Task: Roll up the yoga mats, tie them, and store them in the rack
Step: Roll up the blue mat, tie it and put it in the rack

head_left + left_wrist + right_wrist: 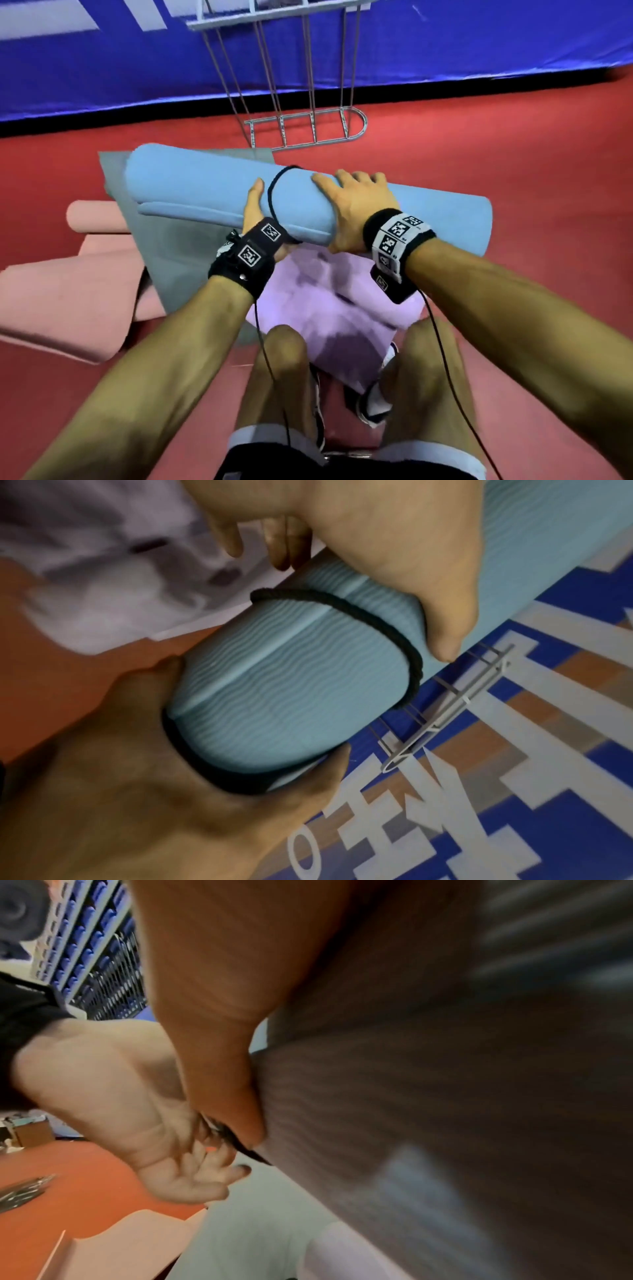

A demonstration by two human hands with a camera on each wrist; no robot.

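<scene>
Encircling ribbed blue mat roll (205,192), black cord (274,192)

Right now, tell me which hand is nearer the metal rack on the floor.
Right. The right hand grips the blue mat just below the rack; the left hand holds it further left.

red floor (513,144), pink (68,291), grey (150,240), purple mats (342,308) (overlapping), rack (308,132)

Left hand (255,219) cupped, right hand (356,209) curled over
</scene>
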